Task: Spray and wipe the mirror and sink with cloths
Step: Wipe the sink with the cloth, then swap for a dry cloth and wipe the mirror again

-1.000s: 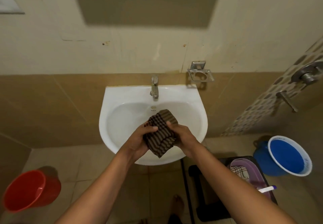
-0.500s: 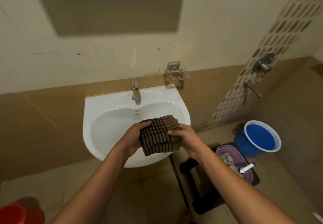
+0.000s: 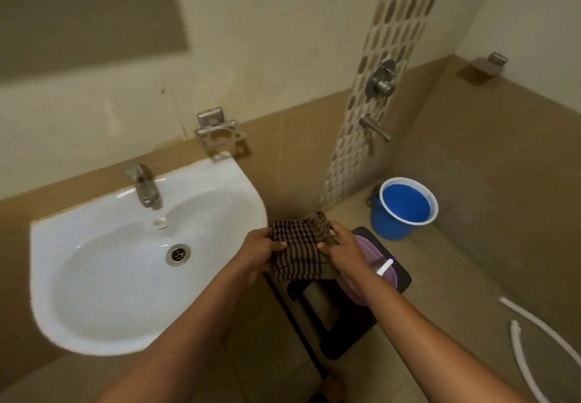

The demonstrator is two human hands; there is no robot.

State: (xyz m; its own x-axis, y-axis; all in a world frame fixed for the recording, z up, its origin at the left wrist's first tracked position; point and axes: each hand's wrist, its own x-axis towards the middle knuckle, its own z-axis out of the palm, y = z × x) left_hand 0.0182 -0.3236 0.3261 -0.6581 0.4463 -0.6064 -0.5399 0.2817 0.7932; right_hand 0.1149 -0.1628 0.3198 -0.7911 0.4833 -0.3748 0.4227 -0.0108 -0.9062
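A sink (image 3: 94, 277) hangs on the wall at left, its tap (image 3: 145, 187) at the back rim and a holder (image 3: 220, 134) on the wall behind its right corner. To the sink's right, two hands (image 3: 259, 253) (image 3: 344, 250) hold a cloth (image 3: 298, 251) between them above a stool (image 3: 345, 314) carrying a basin (image 3: 390, 280). A bucket (image 3: 405, 207) stands on the floor beyond, below the shower valve (image 3: 382, 80).

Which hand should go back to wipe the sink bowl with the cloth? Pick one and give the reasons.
Left, probably. The left hand already grips the striped cloth and is the one nearer the sink, just off its right rim. The right hand holds the cloth's far edge, over the purple tub, and would have to cross over.
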